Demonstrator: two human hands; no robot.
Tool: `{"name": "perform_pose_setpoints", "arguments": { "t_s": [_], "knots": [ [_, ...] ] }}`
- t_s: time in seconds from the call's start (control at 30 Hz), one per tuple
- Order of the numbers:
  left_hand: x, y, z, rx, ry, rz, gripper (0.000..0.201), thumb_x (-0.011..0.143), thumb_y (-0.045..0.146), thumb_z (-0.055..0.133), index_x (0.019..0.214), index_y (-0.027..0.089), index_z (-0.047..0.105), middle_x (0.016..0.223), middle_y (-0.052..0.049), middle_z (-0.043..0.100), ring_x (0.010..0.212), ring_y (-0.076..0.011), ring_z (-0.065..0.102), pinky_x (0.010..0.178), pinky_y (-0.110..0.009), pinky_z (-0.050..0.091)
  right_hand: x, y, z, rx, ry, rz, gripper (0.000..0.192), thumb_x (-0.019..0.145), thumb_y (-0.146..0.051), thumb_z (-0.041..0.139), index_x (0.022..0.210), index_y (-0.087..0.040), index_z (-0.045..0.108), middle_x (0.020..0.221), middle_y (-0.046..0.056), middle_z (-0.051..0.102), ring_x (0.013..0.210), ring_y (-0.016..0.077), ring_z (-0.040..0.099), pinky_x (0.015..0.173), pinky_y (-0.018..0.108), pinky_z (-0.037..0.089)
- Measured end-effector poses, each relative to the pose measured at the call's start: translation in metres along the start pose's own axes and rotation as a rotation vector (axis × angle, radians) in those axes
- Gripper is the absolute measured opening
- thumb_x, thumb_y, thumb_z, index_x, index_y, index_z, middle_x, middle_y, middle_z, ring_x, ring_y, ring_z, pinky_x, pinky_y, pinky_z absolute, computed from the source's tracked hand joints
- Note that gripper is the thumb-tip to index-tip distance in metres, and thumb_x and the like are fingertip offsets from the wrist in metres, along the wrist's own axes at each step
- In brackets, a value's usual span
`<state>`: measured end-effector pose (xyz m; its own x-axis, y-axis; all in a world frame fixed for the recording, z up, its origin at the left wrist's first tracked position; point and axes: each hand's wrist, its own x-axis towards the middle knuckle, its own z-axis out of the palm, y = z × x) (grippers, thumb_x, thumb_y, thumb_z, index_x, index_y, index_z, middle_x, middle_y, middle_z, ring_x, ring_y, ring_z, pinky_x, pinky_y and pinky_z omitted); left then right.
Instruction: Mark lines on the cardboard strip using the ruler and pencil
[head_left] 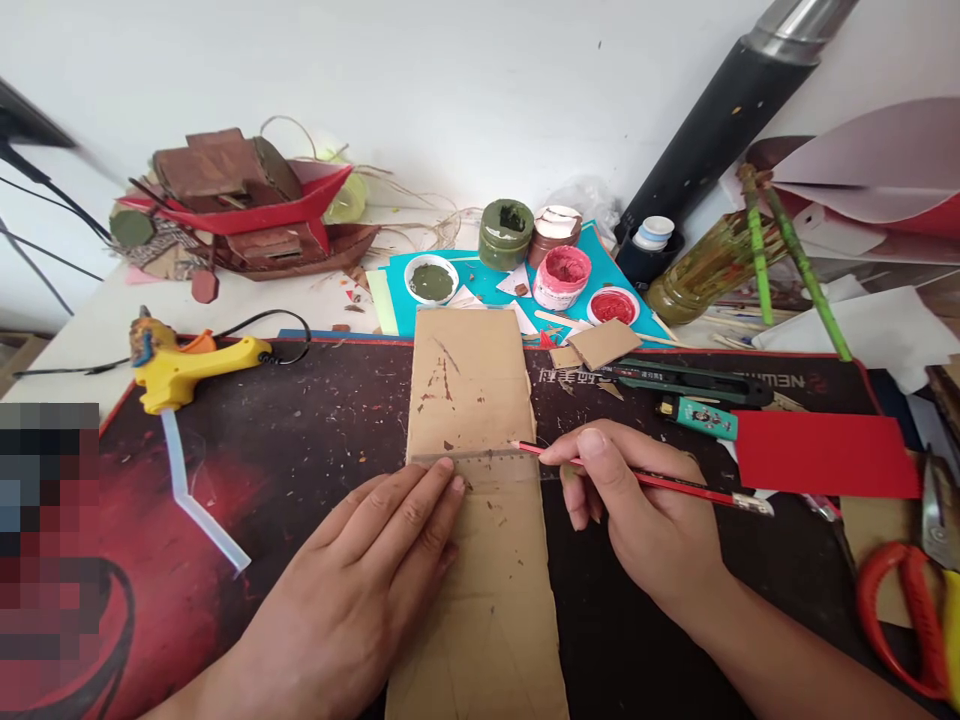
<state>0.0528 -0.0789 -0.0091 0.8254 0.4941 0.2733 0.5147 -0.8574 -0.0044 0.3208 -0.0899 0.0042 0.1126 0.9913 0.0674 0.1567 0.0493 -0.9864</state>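
Observation:
A long strip of brown cardboard point(487, 600) lies lengthwise on the dark mat, with dark smears near its far end. Across it rests a clear ruler point(495, 467), whose right end passes beyond the strip's edge. My left hand point(375, 560) lies with fingers stretched out, its fingertips pressing on the ruler's left part and the cardboard. In my right hand point(637, 500) a red and black pencil point(690, 487) is pinched between thumb and fingers. The pencil's tip touches or hovers just over the cardboard beside the ruler's far edge; I cannot tell which.
A yellow glue gun point(195, 365) with a bent glue stick lies left. Behind are a painted model boat point(232, 210), a green paint jar point(506, 235) and a red paint jar point(561, 277). To the right lie a utility knife point(682, 380), a lighter point(697, 417), red card point(825, 453) and scissors point(907, 620).

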Motion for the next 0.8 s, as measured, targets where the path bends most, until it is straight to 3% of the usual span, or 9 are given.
{"name": "perform_pose_setpoints", "arguments": {
  "t_s": [0.8],
  "knots": [
    [-0.003,0.0012,-0.0002,0.014,0.013,0.024,0.042,0.113,0.009,0.043,0.149,0.002,0.064,0.151,-0.017,0.071,0.138,-0.0331,0.063,0.115,-0.048,0.052,-0.0022,0.0005,0.0006,0.012,-0.003,-0.009,0.039,0.115,-0.043,0.061,0.091,-0.022,0.083,0.058,-0.003,0.065,0.046,0.0088,0.059,0.046,0.021,0.045]
  ]
}}
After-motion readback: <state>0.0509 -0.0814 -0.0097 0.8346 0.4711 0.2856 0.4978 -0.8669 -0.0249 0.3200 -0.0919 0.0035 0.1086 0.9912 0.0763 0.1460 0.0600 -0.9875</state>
